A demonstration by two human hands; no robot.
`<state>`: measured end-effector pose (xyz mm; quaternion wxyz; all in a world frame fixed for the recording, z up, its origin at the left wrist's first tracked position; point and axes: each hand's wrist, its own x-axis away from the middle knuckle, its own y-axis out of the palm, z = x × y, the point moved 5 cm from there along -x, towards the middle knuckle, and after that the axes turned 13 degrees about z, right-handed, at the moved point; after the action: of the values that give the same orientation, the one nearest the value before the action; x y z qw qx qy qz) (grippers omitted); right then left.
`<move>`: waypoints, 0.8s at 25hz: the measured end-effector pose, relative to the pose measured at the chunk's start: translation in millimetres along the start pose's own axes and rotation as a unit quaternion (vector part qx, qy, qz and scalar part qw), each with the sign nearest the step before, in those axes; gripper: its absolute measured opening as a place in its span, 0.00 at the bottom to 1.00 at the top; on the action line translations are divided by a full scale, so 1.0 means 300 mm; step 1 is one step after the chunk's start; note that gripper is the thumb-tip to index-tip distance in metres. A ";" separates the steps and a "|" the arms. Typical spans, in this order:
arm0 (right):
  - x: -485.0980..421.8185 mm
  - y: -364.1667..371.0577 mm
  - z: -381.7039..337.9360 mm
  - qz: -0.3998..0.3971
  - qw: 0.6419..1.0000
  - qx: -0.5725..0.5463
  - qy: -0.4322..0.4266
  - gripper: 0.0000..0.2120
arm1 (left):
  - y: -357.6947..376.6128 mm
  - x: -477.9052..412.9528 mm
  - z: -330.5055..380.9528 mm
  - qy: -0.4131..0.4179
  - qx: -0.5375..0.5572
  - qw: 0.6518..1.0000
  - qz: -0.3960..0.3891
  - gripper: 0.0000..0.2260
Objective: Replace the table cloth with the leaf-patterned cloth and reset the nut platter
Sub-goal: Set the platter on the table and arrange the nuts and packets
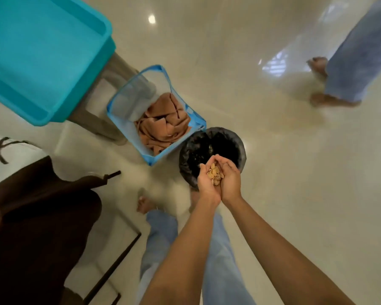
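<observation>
Left hand [206,186], right hand [231,180] cupped, cradling nuts [215,175].

No word, label or number can be read. Dark strokes mark the white cloth [20,155] left of the blue basket [117,102], too blurred to read.

Cut off and too small
The big teal plastic table [42,51] runs off the left edge; the small tan bits [215,175] are too tiny to name.

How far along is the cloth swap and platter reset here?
Seemingly done: a brown cloth lies in the blue hamper, likely the old one. In hand: left hand and right hand cup nuts above the black bin. Left: the leaf-patterned cloth and platter, neither in view.
</observation>
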<state>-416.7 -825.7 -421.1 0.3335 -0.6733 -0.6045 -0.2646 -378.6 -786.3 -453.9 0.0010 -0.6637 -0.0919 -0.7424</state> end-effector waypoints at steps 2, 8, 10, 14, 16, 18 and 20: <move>-0.041 -0.011 0.032 0.008 0.999 0.035 0.020 0.09 | -0.012 -0.033 -0.021 -0.001 -0.035 0.999 0.025 0.25; -0.183 -0.030 0.131 0.008 0.988 -0.040 0.147 0.16 | 0.040 -0.062 -0.038 -0.008 -0.077 0.996 0.043 0.26; -0.198 -0.021 0.130 0.004 0.983 -0.077 0.164 0.18 | 0.064 -0.049 -0.031 -0.015 -0.092 0.994 0.052 0.25; -0.182 -0.017 0.100 0.028 0.983 -0.094 0.157 0.21 | 0.086 -0.011 -0.009 -0.022 -0.107 0.992 0.060 0.26; -0.144 0.001 0.055 0.040 0.985 -0.089 0.140 0.21 | 0.081 0.004 0.012 -0.005 -0.103 0.993 0.063 0.26; -0.096 0.032 0.009 0.040 0.988 -0.089 0.123 0.21 | 0.082 0.025 0.051 0.023 -0.096 0.993 0.062 0.25; -0.035 0.082 -0.043 0.034 0.988 -0.102 0.111 0.21 | 0.095 0.068 0.109 0.036 -0.075 0.995 0.046 0.26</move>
<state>-393.0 -843.6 -424.2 0.3371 -0.6906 -0.5098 -0.3867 -345.2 -807.5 -426.6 -0.0117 -0.6380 -0.0055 -0.7699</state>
